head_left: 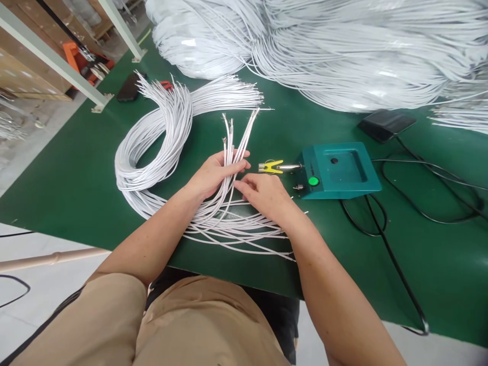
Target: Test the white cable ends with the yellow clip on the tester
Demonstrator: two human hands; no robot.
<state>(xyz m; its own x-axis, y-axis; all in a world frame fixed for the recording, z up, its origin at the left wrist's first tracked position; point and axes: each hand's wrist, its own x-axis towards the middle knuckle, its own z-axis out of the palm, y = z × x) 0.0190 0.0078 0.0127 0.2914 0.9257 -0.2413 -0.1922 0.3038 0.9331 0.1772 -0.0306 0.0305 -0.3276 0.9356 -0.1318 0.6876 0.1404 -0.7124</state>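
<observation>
My left hand (217, 173) is closed around several white cables (229, 145), whose stripped ends point up and away from me. Close on its right, my right hand (263, 193) pinches a white cable with thumb and forefinger below the left thumb. The held cables branch from a long coiled bundle (131, 152) of white cable that curves round on the left of the green table. More loose cable ends (263, 234) fan out to the right beneath my hands and forearm. A teal device (343, 170) with a green button and a yellow clip (271, 166) stands right of my hands.
Large heaps of white cable (343, 56) cover the back of the green table (68, 188). A black pedal-like box (387, 124) and black cords lie at the right. Metal posts (95, 96), a dark object (128, 87) and red-handled tool (166, 85) are at the back left.
</observation>
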